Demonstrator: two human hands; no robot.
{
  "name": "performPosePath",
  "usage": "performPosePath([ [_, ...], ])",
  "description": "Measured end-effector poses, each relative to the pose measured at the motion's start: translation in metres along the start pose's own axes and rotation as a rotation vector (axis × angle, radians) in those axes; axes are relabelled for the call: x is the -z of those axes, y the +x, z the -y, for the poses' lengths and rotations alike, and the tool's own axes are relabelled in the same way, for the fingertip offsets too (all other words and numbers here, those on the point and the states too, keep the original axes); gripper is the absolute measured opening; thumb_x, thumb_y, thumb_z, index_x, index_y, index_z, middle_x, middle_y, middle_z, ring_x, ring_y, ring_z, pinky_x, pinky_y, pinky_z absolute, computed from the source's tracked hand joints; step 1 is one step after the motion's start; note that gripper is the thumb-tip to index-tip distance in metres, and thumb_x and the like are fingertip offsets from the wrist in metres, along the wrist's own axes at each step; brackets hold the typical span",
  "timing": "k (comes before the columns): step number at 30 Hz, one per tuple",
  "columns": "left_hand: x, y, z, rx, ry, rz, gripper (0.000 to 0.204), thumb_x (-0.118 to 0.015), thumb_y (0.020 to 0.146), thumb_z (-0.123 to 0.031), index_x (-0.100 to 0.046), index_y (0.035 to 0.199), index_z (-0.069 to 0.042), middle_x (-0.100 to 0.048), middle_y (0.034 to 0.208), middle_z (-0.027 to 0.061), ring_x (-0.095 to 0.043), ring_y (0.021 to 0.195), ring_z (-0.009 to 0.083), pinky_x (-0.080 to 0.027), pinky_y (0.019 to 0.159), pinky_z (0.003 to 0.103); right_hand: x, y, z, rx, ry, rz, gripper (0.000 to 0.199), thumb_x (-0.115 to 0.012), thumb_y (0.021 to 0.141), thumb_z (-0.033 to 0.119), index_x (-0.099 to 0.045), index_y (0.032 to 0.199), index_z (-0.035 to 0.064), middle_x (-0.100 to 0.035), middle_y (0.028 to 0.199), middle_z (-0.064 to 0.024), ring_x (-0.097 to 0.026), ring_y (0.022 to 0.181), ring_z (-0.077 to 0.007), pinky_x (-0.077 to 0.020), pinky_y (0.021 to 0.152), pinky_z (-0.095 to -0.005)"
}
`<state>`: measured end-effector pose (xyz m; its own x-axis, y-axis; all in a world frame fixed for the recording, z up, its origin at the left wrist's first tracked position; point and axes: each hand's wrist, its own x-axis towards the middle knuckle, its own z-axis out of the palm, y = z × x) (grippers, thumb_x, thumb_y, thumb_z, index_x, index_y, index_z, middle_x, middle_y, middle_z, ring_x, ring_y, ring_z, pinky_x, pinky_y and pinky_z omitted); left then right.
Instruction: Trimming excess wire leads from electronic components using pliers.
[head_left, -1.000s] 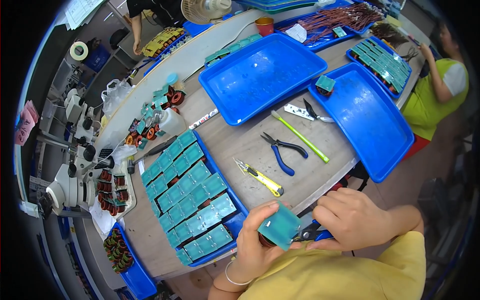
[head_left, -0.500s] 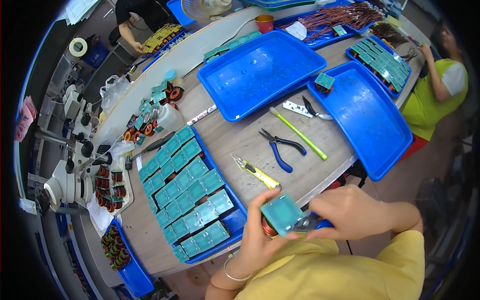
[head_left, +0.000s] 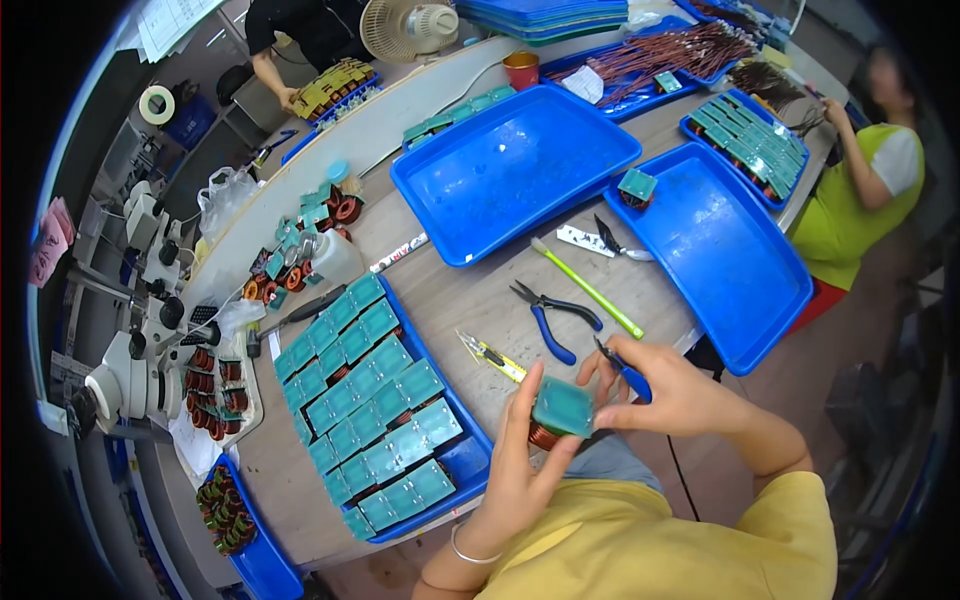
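My left hand (head_left: pixel 512 468) is closed around a copper-wound coil with a green square board (head_left: pixel 563 408) on top, holding it just off the table's front edge. In my right hand (head_left: pixel 675 388) is a blue-handled pair of cutters (head_left: pixel 630 374), its dark tip pointing up and away from the board. My right fingertips are at the board's right edge; whether they touch it I cannot tell. Just beyond my left hand lies a yellow utility knife (head_left: pixel 497 360), partly covered by the fingers. Black-and-blue pliers (head_left: pixel 556 318) rest open on the table.
Left of my hands, a blue tray (head_left: pixel 470 470) carries rows of green-topped coils. Two more blue trays (head_left: pixel 510 170) lie farther off, the right one (head_left: pixel 720 270) with one coil. A green stick (head_left: pixel 590 288) lies between. Microscopes (head_left: pixel 130 370) stand left; co-workers sit at the back and right.
My right hand has lifted the cutters off the board and turned them upward. The coil, formerly against the cutter tip, is now free of it in my left hand. The view has shifted slightly.
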<state>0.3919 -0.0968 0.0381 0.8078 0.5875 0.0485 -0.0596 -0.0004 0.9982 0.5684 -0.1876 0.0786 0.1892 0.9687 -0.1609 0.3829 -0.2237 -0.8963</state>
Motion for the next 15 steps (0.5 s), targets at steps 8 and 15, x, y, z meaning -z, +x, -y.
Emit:
performPosePath([
  [8, -0.002, 0.006, 0.009, -0.532, 0.696, -0.14, 0.095, -0.077, 0.059, 0.001, -0.024, 0.136, -0.005, -0.052, 0.111, 0.0138, -0.049, 0.093, 0.0272, -0.04, 0.08, 0.036, -0.019, 0.003, -0.027, -0.002, 0.377, 0.003, 0.048, -0.075, 0.07, 0.029, -0.045, 0.092, -0.0006, -0.056, 0.098, -0.0107, -0.054, 0.083, -0.0149, -0.0435, 0.075, -0.0294],
  [15, -0.003, 0.005, 0.008, -0.472, 0.61, -0.093, 0.094, -0.079, 0.056, -0.003, -0.027, 0.135, -0.006, -0.048, 0.117, 0.015, -0.047, 0.099, 0.0296, -0.04, 0.084, 0.037, -0.023, -0.002, -0.026, -0.015, 0.336, -0.111, 0.051, -0.075, 0.07, 0.03, -0.05, 0.099, -0.0031, -0.056, 0.093, -0.0108, -0.053, 0.084, -0.015, -0.0431, 0.075, -0.0281],
])
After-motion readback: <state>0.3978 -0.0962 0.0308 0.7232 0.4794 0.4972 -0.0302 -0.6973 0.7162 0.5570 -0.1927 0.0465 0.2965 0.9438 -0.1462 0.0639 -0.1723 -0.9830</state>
